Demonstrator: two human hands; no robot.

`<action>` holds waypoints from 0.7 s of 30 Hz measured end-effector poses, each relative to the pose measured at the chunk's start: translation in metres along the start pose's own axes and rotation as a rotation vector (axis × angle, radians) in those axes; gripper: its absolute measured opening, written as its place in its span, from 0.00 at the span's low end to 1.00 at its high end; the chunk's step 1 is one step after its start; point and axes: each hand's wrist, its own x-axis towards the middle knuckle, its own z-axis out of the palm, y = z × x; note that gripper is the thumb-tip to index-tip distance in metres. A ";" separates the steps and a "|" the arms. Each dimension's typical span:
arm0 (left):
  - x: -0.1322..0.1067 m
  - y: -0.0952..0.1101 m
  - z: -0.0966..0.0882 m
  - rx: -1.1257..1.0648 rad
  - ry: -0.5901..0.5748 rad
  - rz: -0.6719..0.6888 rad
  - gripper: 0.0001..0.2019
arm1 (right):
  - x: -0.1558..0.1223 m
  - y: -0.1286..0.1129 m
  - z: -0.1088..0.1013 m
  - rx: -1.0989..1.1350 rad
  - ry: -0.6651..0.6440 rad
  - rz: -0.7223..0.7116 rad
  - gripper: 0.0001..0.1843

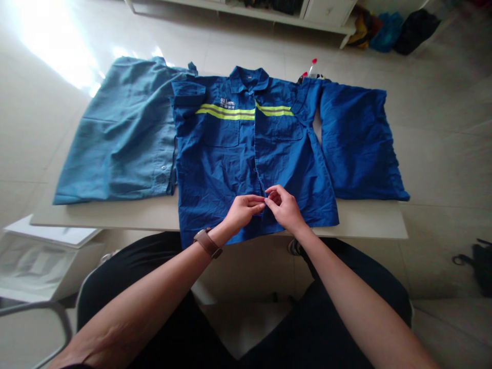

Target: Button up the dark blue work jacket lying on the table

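A dark blue short-sleeved work shirt (219,169) lies front up, collar away from me, with a yellow-green reflective stripe across its chest. Its button front runs down the middle. Low on that front, my left hand (246,210) pinches the placket edge between thumb and fingers. Just to its right, my right hand (283,207) is closed on the same edge, fingertips meeting those of the left. Whatever button sits between the fingertips is hidden. Above the hands the placket edges part slightly, and a small button shows there.
A lighter blue folded garment (119,138) lies left of the shirt, and a dark blue one (357,143) lies right. All rest on a pale narrow table (369,220). Red-capped bottles (313,66) stand behind it. A white box (38,261) is at lower left.
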 end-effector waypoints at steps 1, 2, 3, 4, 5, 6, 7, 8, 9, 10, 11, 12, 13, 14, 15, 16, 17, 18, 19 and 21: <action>0.000 0.000 0.000 0.003 0.006 -0.002 0.24 | 0.000 0.000 0.000 0.003 -0.005 0.004 0.10; 0.000 0.001 0.000 0.004 0.008 -0.005 0.25 | 0.001 0.001 0.000 0.005 -0.008 0.007 0.10; -0.001 0.002 0.000 0.001 0.008 -0.008 0.25 | 0.001 0.001 0.000 0.006 -0.009 0.010 0.10; -0.002 0.003 0.000 -0.003 0.005 -0.010 0.25 | 0.001 0.000 0.000 0.006 -0.009 0.012 0.10; -0.003 0.004 0.001 -0.008 0.003 -0.013 0.26 | 0.001 0.000 0.000 0.007 -0.009 0.014 0.10; -0.004 0.005 0.001 -0.012 0.005 -0.016 0.26 | 0.001 -0.001 0.000 0.010 -0.010 0.014 0.09; -0.005 0.006 0.001 -0.015 0.010 -0.019 0.26 | 0.001 -0.002 0.000 0.015 -0.014 0.013 0.09; -0.006 0.007 0.002 -0.015 0.018 -0.022 0.26 | 0.001 -0.002 0.000 0.021 -0.019 0.013 0.08; -0.006 0.008 0.002 -0.010 0.027 -0.026 0.27 | 0.001 -0.002 0.000 0.028 -0.025 0.013 0.08; -0.006 0.008 0.002 -0.001 0.032 -0.031 0.27 | 0.002 -0.002 0.001 0.032 -0.031 0.014 0.08; -0.006 0.009 0.002 0.009 0.037 -0.036 0.27 | 0.002 -0.001 0.001 0.034 -0.035 0.013 0.07; -0.006 0.009 0.001 0.020 0.042 -0.039 0.28 | 0.002 0.001 0.001 0.033 -0.037 0.012 0.07; -0.005 0.009 0.001 0.030 0.048 -0.042 0.28 | 0.003 0.002 0.002 0.032 -0.038 0.010 0.07; -0.005 0.009 0.002 0.037 0.054 -0.045 0.29 | 0.003 0.004 0.002 0.030 -0.037 0.008 0.07; -0.004 0.009 0.002 0.042 0.059 -0.047 0.29 | 0.003 0.005 0.002 0.029 -0.035 0.005 0.07; -0.004 0.009 0.002 0.045 0.064 -0.048 0.29 | 0.002 0.005 0.002 0.029 -0.034 0.004 0.07; -0.004 0.010 0.002 0.048 0.067 -0.049 0.30 | 0.002 0.005 0.002 0.029 -0.035 0.003 0.07; -0.004 0.010 0.002 0.051 0.068 -0.051 0.30 | 0.002 0.005 0.002 0.029 -0.038 0.002 0.07; -0.004 0.010 0.002 0.052 0.072 -0.051 0.30 | 0.002 0.005 0.001 0.030 -0.041 0.000 0.06; -0.004 0.010 0.002 0.055 0.080 -0.051 0.30 | 0.002 0.003 0.000 0.028 -0.048 -0.001 0.07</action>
